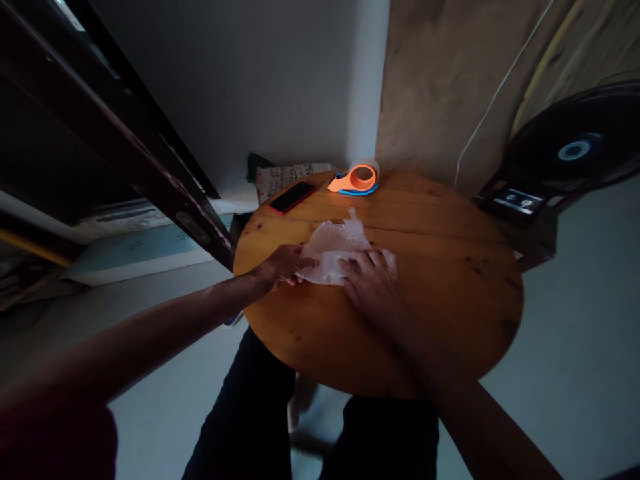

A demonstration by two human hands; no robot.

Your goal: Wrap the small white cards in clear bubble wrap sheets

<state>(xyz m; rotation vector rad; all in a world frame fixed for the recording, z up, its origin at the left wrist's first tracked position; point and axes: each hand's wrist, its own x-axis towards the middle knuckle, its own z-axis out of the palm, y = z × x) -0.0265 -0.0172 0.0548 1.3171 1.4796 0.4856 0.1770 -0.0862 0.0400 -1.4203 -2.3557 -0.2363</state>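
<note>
On the round wooden table (pixel 440 287) lies a whitish, translucent packet of wrap (pixel 333 240), crumpled and uneven at its edges. A short clear strip (pixel 352 213), like tape, sticks up from its far edge. My left hand (pixel 290 263) pinches the near left side, thumb on top and fingers beneath. My right hand (pixel 373 280) lies over the right side, its fingers spread and resting on the surface. Whatever the wrap may contain cannot be made out.
An orange and blue tape dispenser (pixel 354 180) with a roll sits at the table's far edge. Left of it lies a dark-screened phone (pixel 293 197) with a red edge. A printed sack (pixel 280 177) is behind the table, and a black fan (pixel 575 147) stands at the right.
</note>
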